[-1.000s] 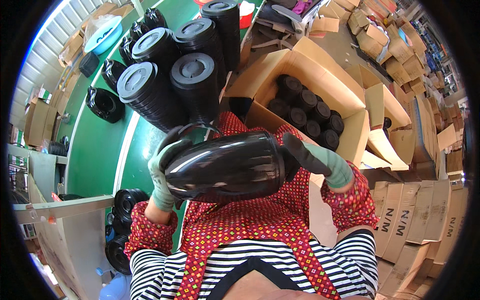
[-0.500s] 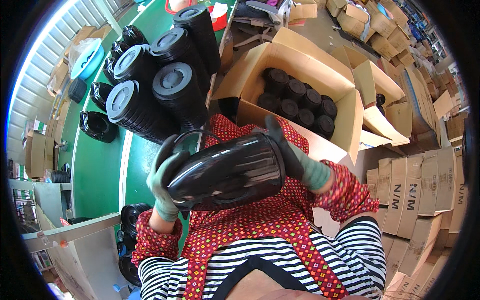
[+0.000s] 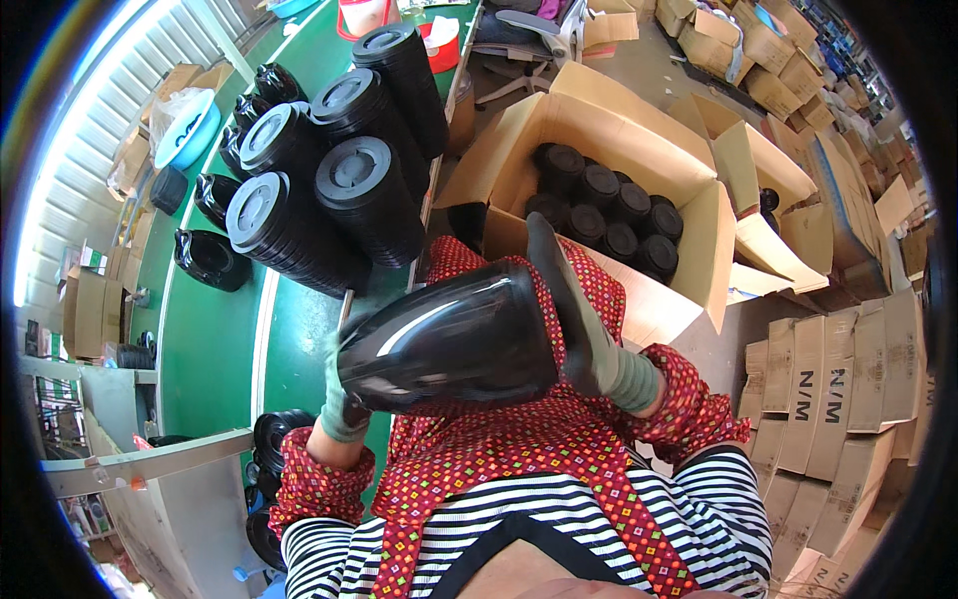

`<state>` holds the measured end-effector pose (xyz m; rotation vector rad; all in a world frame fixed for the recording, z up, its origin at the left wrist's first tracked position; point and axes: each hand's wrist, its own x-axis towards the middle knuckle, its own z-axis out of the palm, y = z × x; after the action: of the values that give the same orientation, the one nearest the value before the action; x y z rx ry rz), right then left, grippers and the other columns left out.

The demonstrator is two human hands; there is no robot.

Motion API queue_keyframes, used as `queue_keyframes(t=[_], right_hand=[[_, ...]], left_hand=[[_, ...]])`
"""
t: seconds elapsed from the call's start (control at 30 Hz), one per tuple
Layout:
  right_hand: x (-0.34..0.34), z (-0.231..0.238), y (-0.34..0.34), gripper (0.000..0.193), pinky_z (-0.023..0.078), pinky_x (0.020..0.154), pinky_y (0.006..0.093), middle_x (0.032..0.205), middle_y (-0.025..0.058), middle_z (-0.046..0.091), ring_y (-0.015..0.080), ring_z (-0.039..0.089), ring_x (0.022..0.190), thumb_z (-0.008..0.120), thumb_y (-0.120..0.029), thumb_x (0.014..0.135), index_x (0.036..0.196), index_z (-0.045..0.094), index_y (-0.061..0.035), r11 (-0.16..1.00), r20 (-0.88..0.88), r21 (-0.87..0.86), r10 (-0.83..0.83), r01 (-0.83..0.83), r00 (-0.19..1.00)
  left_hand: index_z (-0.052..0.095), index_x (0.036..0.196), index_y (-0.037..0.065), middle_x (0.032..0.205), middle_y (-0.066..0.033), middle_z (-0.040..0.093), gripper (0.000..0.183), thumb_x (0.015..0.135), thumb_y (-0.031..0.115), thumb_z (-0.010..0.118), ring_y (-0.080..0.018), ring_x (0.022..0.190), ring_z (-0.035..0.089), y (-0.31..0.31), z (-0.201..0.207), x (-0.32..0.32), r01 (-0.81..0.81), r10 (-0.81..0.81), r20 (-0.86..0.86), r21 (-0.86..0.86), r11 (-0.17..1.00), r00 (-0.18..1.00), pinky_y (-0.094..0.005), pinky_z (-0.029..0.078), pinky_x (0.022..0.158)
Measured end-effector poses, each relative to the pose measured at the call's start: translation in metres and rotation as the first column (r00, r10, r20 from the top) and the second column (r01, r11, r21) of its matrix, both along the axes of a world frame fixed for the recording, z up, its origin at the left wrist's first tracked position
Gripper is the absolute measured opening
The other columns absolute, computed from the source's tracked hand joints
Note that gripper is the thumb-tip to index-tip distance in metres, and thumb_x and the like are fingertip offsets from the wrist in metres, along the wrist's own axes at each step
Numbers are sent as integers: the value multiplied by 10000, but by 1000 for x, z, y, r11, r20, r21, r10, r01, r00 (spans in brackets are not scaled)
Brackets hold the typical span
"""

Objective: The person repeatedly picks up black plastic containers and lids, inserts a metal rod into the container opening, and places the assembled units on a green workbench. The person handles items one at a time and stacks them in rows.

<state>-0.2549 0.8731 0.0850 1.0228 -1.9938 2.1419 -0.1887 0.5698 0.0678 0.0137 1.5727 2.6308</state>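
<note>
I hold a glossy black plastic jug body (image 3: 449,339) sideways in front of my chest. My left hand (image 3: 344,409), in a green glove, grips its wide end at the lower left. My right hand (image 3: 574,319), in a dark glove with a green cuff, lies flat against its narrow end on the right. Just beyond the jug stands an open cardboard box (image 3: 689,200) with several black round lidded pieces (image 3: 609,210) packed inside.
Tall stacks of black lids (image 3: 329,190) lean on the green table (image 3: 210,329) to the left, with black jug bodies (image 3: 210,260) behind them. Flat and folded cartons (image 3: 848,379) pile up on the right. A blue basin (image 3: 190,135) sits far left.
The jug has tilted and turned, its narrow end now higher at the right. My right hand slid up to press on that end; the view shifted toward the box.
</note>
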Motion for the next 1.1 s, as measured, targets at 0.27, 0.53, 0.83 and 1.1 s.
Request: queue_keyframes(t=[0.27, 0.53, 0.83, 1.1], right_hand=[[5, -20, -12, 622, 337, 1234, 355, 1612, 112, 443, 199, 463, 1455, 345, -448, 1152, 1634, 328, -54, 925, 723, -378, 273, 32, 635], [-12, 25, 13, 1005, 158, 1258, 595, 1722, 277, 149, 486, 126, 1592, 695, -676, 884, 1643, 344, -119, 965, -206, 165, 236, -204, 950], [-14, 54, 0, 741, 306, 1160, 689, 1589, 270, 404, 528, 362, 1451, 809, -542, 787, 1432, 632, -223, 921, -538, 358, 339, -155, 772], [1, -20, -9, 531, 385, 1177, 421, 1529, 189, 505, 314, 498, 1409, 555, -365, 1055, 1474, 536, -38, 979, 191, -51, -182, 195, 965]], left_hand=[[781, 1102, -9, 1371, -246, 648, 349, 783, 109, 861, -339, 1126, 731, 6, 50, -22, -670, -95, -704, -703, 240, 704, -383, 607, 945], [597, 1420, -21, 1468, -223, 586, 494, 968, 128, 730, -341, 1254, 657, 1, -77, 1, 242, -269, 86, 236, 941, 959, -425, 560, 1065], [528, 1471, -38, 1484, -218, 574, 498, 1019, 118, 665, -328, 1294, 628, 46, -84, -8, 284, -509, 254, 592, 754, 822, -448, 525, 1120], [481, 1500, 25, 1424, -190, 617, 617, 1095, 490, 490, -326, 1259, 651, -9, -80, -29, 163, -260, -151, -468, 869, 954, -435, 574, 1055]])
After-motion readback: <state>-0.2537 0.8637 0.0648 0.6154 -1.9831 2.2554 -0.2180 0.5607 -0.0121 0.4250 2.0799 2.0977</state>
